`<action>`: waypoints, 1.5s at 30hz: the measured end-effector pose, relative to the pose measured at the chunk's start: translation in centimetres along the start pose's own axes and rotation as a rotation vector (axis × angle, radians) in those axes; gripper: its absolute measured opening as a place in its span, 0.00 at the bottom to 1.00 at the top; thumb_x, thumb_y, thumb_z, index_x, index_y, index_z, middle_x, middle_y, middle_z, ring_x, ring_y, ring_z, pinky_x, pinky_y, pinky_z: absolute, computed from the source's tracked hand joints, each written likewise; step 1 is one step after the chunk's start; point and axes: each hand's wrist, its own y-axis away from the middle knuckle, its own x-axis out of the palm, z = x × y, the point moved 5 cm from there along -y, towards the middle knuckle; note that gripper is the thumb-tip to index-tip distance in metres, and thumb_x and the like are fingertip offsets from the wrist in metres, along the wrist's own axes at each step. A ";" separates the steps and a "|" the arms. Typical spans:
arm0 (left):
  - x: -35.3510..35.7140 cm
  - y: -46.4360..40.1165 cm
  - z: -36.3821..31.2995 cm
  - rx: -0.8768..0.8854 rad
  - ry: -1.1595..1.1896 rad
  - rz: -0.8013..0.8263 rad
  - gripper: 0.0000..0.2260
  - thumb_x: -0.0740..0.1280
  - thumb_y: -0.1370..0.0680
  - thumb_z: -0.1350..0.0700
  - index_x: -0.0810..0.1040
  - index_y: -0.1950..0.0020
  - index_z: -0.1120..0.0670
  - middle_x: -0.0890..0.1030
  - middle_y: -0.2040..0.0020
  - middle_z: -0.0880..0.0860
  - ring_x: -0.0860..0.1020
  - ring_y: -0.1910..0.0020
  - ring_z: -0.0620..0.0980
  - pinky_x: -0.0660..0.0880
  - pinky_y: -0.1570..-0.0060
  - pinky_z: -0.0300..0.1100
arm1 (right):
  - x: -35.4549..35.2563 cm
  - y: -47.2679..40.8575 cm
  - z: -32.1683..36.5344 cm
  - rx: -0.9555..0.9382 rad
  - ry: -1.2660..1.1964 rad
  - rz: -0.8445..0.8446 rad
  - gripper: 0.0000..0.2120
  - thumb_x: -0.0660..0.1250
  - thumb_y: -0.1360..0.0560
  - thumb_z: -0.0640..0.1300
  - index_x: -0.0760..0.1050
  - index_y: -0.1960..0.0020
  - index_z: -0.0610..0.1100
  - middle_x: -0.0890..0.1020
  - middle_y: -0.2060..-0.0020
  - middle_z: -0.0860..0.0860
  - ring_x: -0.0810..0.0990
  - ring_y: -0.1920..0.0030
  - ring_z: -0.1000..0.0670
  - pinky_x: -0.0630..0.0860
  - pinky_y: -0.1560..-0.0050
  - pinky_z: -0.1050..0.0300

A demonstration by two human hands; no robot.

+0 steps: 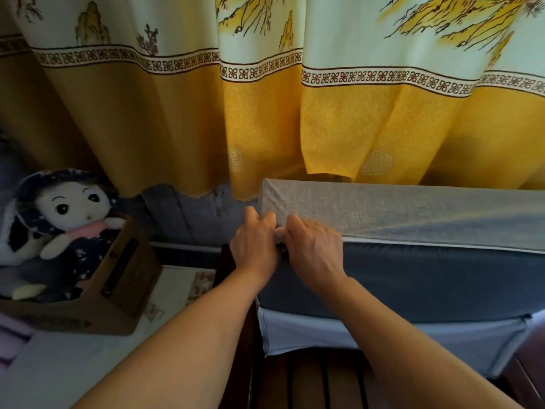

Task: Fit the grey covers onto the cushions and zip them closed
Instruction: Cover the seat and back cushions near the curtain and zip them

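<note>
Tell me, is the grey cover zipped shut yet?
Not at this corner: dark blue cushion shows below the grey cover. Both hands, left hand and right hand, hide the zip.

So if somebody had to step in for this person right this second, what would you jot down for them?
Left hand: fingers curled on the left end corner of the upright cushion in its light grey woven cover, holding the fabric.
Right hand: right beside it, fingers curled at the same corner, seemingly pinching the zip pull; the pull itself is hidden.
The cushion leans against the yellow patterned curtain, on the dark wooden slatted bench.
Done: the cover is over the top part.
Left: dark blue padding shows below the cover's white edge, and pale fabric hangs loose underneath, so closing is not finished.
</note>
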 end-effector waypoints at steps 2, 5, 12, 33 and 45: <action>0.2 0.0 0.0 0.007 -0.011 -0.025 0.09 0.62 0.22 0.54 0.63 0.59 0.52 0.66 0.53 0.53 0.74 0.60 0.55 0.62 0.68 0.44 | -0.2 0.5 0.0 -0.001 0.017 -0.023 0.12 0.63 0.27 0.47 0.66 0.68 0.47 0.71 0.78 0.54 0.69 0.79 0.52 0.54 0.74 0.61; -0.1 -0.4 0.3 0.051 -0.087 -0.048 0.08 0.64 0.23 0.54 0.66 0.58 0.52 0.64 0.55 0.52 0.73 0.62 0.54 0.59 0.70 0.43 | 0.6 0.5 -0.5 -0.083 0.005 0.009 0.12 0.71 0.29 0.43 0.67 0.64 0.46 0.72 0.74 0.52 0.71 0.74 0.50 0.57 0.69 0.59; -1.4 0.0 -2.6 0.518 -0.249 -0.080 0.22 0.81 0.45 0.53 0.74 0.60 0.55 0.73 0.57 0.54 0.72 0.57 0.55 0.65 0.67 0.44 | -1.9 3.1 -8.0 -0.029 0.127 0.028 0.08 0.56 0.31 0.39 0.71 0.55 0.43 0.74 0.60 0.46 0.72 0.60 0.45 0.66 0.60 0.53; 8.4 2.9 -29.4 0.618 -0.335 -0.022 0.14 0.74 0.36 0.66 0.78 0.54 0.56 0.78 0.55 0.57 0.77 0.60 0.60 0.69 0.75 0.44 | -13.7 10.0 -29.9 0.018 0.176 -0.093 0.11 0.52 0.37 0.34 0.71 0.72 0.42 0.73 0.75 0.46 0.73 0.74 0.44 0.66 0.75 0.60; 11.7 5.6 -42.5 0.635 -0.237 0.161 0.25 0.71 0.28 0.50 0.65 0.36 0.51 0.67 0.36 0.52 0.69 0.39 0.53 0.68 0.44 0.45 | -17.6 13.5 -43.2 0.320 0.372 -0.146 0.07 0.62 0.33 0.34 0.75 0.56 0.40 0.77 0.62 0.43 0.76 0.61 0.40 0.72 0.62 0.50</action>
